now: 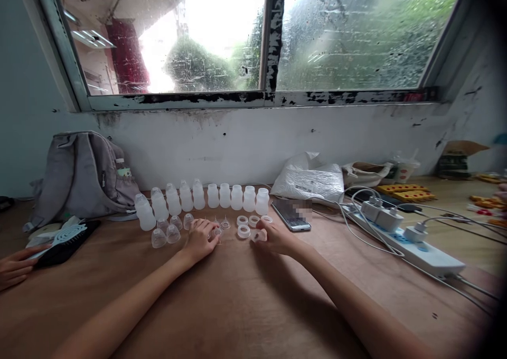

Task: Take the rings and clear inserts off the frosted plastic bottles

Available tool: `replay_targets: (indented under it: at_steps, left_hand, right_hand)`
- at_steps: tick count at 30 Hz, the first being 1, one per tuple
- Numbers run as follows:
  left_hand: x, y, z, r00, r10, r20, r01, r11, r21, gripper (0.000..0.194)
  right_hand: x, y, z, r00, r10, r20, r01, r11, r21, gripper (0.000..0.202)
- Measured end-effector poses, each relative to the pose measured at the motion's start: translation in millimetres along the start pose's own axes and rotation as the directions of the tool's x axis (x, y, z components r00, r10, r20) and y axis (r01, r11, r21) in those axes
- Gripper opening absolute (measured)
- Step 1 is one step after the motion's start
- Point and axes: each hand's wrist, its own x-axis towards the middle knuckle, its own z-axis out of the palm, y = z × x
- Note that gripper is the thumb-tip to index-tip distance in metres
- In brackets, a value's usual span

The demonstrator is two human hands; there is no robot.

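Observation:
My left hand [200, 240] rests on the table with its fingers curled around a clear bottle teat [217, 233], more teats [225, 224] beside it. My right hand [274, 237] pinches a whitish screw ring [259, 235], partly hidden by the fingers. Several more white screw rings [243, 232] lie between the hands. Behind them stands a row of frosted baby bottles: those on the left, like this capped bottle [144, 212], carry domed tops, while those on the right, like this open bottle [262, 201], have bare necks. Several clear dome caps [159, 238] sit left of my left hand.
A smartphone [292, 215] lies right of the rings, near a silvery bag [311, 178]. Farther right is a power strip [412, 243] with chargers and trailing cables. At left, another person's hand [18, 266] holds a pale hairbrush [65, 235] before a grey backpack [85, 177].

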Motion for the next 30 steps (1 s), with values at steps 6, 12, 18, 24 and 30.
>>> replay_targets:
  at_steps: [6, 12, 18, 24, 30]
  left_hand:
    - [1.5, -4.7, 9.3, 0.999, -0.037, 0.033, 0.035, 0.998, 0.045, 0.018]
    - [0.7, -8.5, 10.0, 0.997, -0.054, 0.052, 0.051, 0.998, 0.043, 0.017]
    - [-0.5, -7.9, 8.7, 0.998, -0.040, 0.056, 0.037, 0.998, 0.049, 0.018]
    - [-0.8, -5.8, 5.8, 0.999, -0.035, 0.042, 0.033, 0.999, 0.034, 0.023]
    - [-1.6, -5.0, 4.0, 0.998, -0.051, 0.036, 0.050, 0.998, 0.032, 0.025]
  right_hand:
    - [1.5, 5.4, 8.0, 0.995, 0.091, -0.046, -0.097, 0.985, -0.141, 0.024]
    - [4.7, 13.7, 16.5, 0.990, 0.115, -0.082, -0.125, 0.984, -0.124, 0.026]
    - [5.9, 16.0, 18.3, 0.984, 0.152, -0.089, -0.162, 0.981, -0.107, 0.027]
    - [7.3, 17.9, 19.8, 0.987, 0.119, -0.106, -0.126, 0.990, -0.063, 0.024]
    - [9.6, 22.3, 21.1, 0.991, 0.084, -0.107, -0.092, 0.994, -0.066, 0.024]
